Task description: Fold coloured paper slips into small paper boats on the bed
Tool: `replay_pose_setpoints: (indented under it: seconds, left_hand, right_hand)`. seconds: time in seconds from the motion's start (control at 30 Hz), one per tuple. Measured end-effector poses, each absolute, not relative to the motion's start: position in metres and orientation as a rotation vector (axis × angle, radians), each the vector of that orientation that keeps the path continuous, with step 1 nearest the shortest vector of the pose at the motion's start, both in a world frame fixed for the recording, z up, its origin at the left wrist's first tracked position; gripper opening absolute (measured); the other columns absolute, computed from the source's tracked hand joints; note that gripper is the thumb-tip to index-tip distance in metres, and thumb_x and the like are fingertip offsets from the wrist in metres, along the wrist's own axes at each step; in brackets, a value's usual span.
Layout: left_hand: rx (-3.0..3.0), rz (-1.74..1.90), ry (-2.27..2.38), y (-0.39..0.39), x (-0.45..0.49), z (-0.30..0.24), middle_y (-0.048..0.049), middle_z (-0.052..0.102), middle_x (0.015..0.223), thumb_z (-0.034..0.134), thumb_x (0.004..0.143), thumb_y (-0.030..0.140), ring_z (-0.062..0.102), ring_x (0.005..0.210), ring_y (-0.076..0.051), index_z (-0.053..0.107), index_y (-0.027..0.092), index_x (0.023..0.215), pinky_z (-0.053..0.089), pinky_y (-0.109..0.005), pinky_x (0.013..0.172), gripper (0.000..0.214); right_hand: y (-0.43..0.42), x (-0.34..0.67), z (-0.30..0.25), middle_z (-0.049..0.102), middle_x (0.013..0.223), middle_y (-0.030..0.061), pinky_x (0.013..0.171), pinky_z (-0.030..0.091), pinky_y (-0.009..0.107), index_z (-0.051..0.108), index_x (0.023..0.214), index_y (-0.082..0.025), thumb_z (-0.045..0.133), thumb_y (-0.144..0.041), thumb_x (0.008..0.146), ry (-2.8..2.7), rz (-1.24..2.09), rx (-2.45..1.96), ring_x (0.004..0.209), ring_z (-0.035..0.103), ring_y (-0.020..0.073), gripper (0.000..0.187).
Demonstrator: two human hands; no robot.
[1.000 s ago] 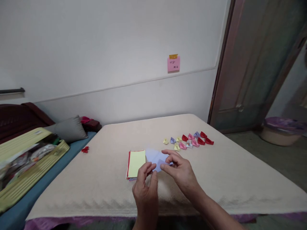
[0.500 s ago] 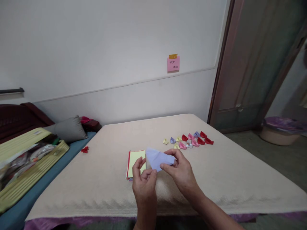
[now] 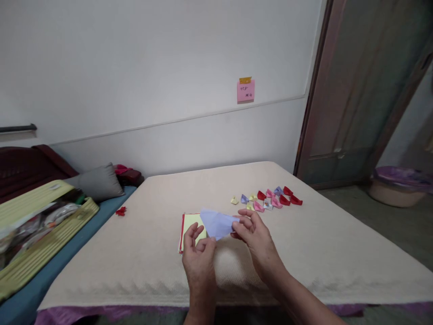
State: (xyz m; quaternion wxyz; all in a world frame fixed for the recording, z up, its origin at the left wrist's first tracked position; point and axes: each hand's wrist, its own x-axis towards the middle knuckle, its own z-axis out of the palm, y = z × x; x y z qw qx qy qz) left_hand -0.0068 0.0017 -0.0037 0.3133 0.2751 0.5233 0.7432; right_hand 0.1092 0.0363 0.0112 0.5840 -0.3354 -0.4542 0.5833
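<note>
A folded light purple sheet of paper (image 3: pixel 218 224) is held up above the bed, wide at its left end and narrower at the right. My right hand (image 3: pixel 255 234) pinches the narrow end between thumb and fingers. At the lower left corner of the paper, my left hand (image 3: pixel 199 253) grips with the thumb against its lower fingers, while the index finger stays curved up and apart. Behind the left hand lies a stack of coloured paper (image 3: pixel 192 221), pale yellow on top with red edges below, partly hidden by the hand and the folded sheet.
Several small folded paper pieces (image 3: pixel 259 206) in red, pink, yellow and purple sit in rows on the cream bed cover (image 3: pixel 149 253). A small red item (image 3: pixel 121 211) lies at left. Beyond are a grey pillow (image 3: pixel 98 181), an open yellow case (image 3: pixel 67 239) and a basin (image 3: pixel 399 192).
Both hands and the purple paper have shifted slightly left. My right hand's fingers have changed their hold on the narrow end, with the upper fingers now lifted more.
</note>
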Motion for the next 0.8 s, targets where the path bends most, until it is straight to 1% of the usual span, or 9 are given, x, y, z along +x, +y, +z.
replay_pose_setpoints:
  seconds: [0.07, 0.13, 0.23, 0.33, 0.43, 0.53, 0.6, 0.73, 0.8]
  left_hand:
    - [0.717, 1.952, 1.375, 0.002, -0.005, -0.004, -0.0099, 0.054, 0.111, 0.068, 0.062, 0.017, 0.058, 0.059, -0.007, 0.049, 0.019, 0.11, 0.047, -0.024, 0.062, 0.052]
    - [0.707, 1.934, 1.366, 0.001, -0.003, -0.004, -0.0094, 0.056, 0.109, 0.069, 0.061, 0.017, 0.059, 0.059, -0.007, 0.05, 0.019, 0.109, 0.048, -0.024, 0.063, 0.052]
    - [0.699, 1.891, 1.308, 0.001, -0.001, -0.004, -0.0081, 0.061, 0.101, 0.072, 0.057, 0.015, 0.061, 0.06, -0.009, 0.053, 0.017, 0.105, 0.048, -0.025, 0.065, 0.052]
    - [0.7, 1.804, 1.153, 0.0, -0.001, -0.003, -0.0076, 0.067, 0.088, 0.073, 0.055, 0.014, 0.064, 0.068, -0.015, 0.059, 0.013, 0.095, 0.048, -0.026, 0.066, 0.042]
    - [0.701, 1.672, 0.987, -0.003, -0.003, -0.001, -0.0078, 0.07, 0.08, 0.07, 0.062, 0.015, 0.064, 0.074, -0.018, 0.064, 0.011, 0.09, 0.048, -0.029, 0.07, 0.029]
    - [0.681, 1.618, 0.917, -0.006, -0.004, 0.001, -0.007, 0.071, 0.078, 0.068, 0.067, 0.015, 0.064, 0.072, -0.018, 0.066, 0.009, 0.091, 0.047, -0.03, 0.072, 0.024]
    - [0.664, 1.601, 0.913, -0.006, -0.004, 0.002, -0.006, 0.07, 0.075, 0.068, 0.068, 0.015, 0.064, 0.07, -0.017, 0.068, 0.01, 0.089, 0.046, -0.028, 0.07, 0.021]
    - [0.65, 1.587, 0.892, -0.006, -0.003, 0.003, -0.0048, 0.071, 0.071, 0.068, 0.069, 0.015, 0.064, 0.066, -0.016, 0.069, 0.011, 0.087, 0.045, -0.026, 0.064, 0.019]
    - [0.64, 1.589, 0.88, -0.006, -0.002, 0.005, -0.0045, 0.071, 0.07, 0.068, 0.068, 0.015, 0.064, 0.064, -0.016, 0.07, 0.012, 0.085, 0.045, -0.025, 0.063, 0.018]
  right_hand:
    - [0.036, 0.107, 0.01, 0.064, 0.083, 0.001, 0.066, 0.046, 0.026, 0.046, 0.099, -0.021, 0.067, -0.02, 0.069, -1.062, 1.441, -0.779, 0.073, 0.06, 0.0159, 0.036]
    - [0.036, 0.106, 0.009, 0.064, 0.077, -0.0004, 0.063, 0.044, 0.025, 0.048, 0.096, -0.019, 0.066, -0.015, 0.065, -1.078, 1.476, -0.783, 0.069, 0.059, 0.0152, 0.036]
    - [0.037, 0.107, 0.012, 0.062, 0.071, -0.002, 0.06, 0.041, 0.024, 0.051, 0.093, -0.018, 0.064, -0.012, 0.063, -1.13, 1.422, -0.851, 0.065, 0.056, 0.0142, 0.034]
    - [0.037, 0.112, 0.017, 0.059, 0.071, -0.0034, 0.059, 0.04, 0.023, 0.052, 0.091, -0.019, 0.062, -0.011, 0.062, -1.258, 1.415, -0.835, 0.065, 0.054, 0.0133, 0.032]
    - [0.037, 0.116, 0.02, 0.055, 0.068, -0.0051, 0.056, 0.038, 0.021, 0.052, 0.089, -0.02, 0.06, -0.009, 0.063, -1.375, 1.438, -0.785, 0.062, 0.052, 0.0122, 0.03]
    - [0.036, 0.117, 0.02, 0.053, 0.067, -0.0058, 0.055, 0.036, 0.021, 0.052, 0.089, -0.02, 0.059, -0.006, 0.063, -1.444, 1.419, -0.788, 0.061, 0.05, 0.0112, 0.03]
    - [0.035, 0.116, 0.019, 0.053, 0.067, -0.0059, 0.055, 0.036, 0.02, 0.052, 0.09, -0.02, 0.058, -0.006, 0.064, -1.468, 1.405, -0.79, 0.061, 0.05, 0.011, 0.03]
    - [0.033, 0.116, 0.021, 0.052, 0.066, -0.0062, 0.054, 0.037, 0.021, 0.051, 0.101, -0.022, 0.058, -0.008, 0.066, -1.456, 1.341, -0.79, 0.059, 0.048, 0.0111, 0.038]
    - [0.032, 0.117, 0.022, 0.051, 0.068, -0.0056, 0.054, 0.037, 0.022, 0.053, 0.104, -0.022, 0.058, -0.009, 0.067, -1.452, 1.292, -0.789, 0.059, 0.048, 0.0112, 0.04]
